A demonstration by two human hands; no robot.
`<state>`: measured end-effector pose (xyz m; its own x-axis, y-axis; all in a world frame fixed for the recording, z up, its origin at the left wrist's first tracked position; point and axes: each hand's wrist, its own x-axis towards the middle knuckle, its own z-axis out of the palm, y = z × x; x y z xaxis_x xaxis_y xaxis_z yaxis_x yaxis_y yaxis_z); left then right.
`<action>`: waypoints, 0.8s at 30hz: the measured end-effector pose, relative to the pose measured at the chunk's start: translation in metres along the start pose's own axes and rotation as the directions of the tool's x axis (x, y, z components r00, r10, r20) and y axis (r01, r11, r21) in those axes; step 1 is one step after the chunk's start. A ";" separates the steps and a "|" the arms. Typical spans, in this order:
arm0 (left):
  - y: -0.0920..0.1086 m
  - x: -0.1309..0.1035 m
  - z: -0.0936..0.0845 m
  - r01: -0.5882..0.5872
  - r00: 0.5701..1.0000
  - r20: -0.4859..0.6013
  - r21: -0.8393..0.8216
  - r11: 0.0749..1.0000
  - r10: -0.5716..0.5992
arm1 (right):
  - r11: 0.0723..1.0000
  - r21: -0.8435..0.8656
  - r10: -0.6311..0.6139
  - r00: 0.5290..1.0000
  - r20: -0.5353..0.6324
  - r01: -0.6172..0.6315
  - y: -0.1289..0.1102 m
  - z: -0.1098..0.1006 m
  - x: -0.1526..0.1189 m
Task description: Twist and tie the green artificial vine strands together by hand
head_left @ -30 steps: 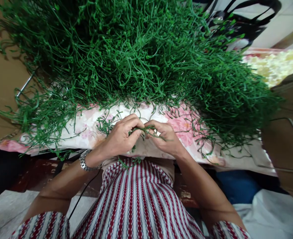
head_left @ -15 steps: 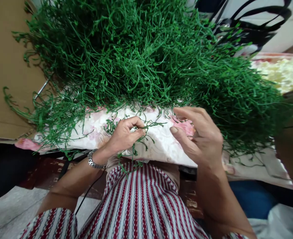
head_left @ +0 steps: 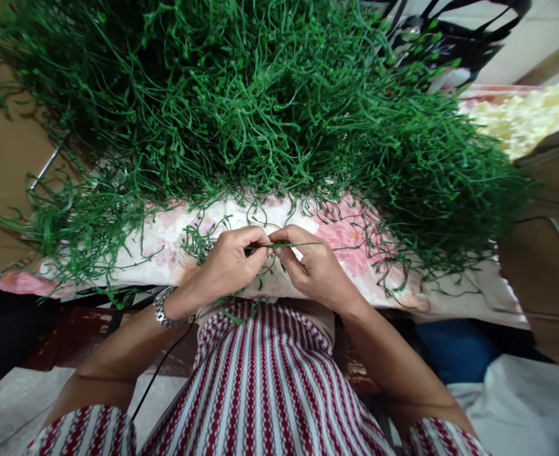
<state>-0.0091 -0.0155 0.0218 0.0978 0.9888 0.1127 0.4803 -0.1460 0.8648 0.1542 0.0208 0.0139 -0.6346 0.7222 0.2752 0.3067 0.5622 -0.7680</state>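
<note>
Left hand (head_left: 234,259): yours, thumb and forefinger pinched together on a green stem (head_left: 302,244). Right hand (head_left: 314,266): yours, pinched likewise, fingertips just beside the left's. The stem lay between both hands, above the floral cloth (head_left: 163,250), one end pointing right; it was perhaps more than one strand, your fingers hiding the join. Beyond: a heaped green pile (head_left: 241,107). On your left wrist: one metal watch (head_left: 164,307).

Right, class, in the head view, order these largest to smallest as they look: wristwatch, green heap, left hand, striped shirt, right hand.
1. Green heap
2. Striped shirt
3. Left hand and right hand, too alike to rank
4. Wristwatch
</note>
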 end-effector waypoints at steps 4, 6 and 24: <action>0.003 -0.001 0.001 -0.104 0.994 0.050 0.113 0.988 0.099 | 0.993 0.075 0.082 0.994 0.074 -0.088 0.002 -0.004 -0.004; 0.004 0.000 0.001 -0.146 0.988 0.067 0.132 0.981 0.138 | 0.982 0.149 0.105 0.989 0.101 -0.119 0.004 -0.004 -0.005; -0.004 -0.001 0.005 -0.098 0.995 0.031 0.106 0.989 0.096 | 0.991 0.091 0.085 0.985 0.150 -0.099 0.010 -0.001 -0.005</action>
<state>-0.0068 -0.0163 0.0163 0.1699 0.9689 0.1799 0.5582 -0.2451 0.7927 0.1610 0.0227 0.0055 -0.7052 0.6989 0.1192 0.3025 0.4487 -0.8409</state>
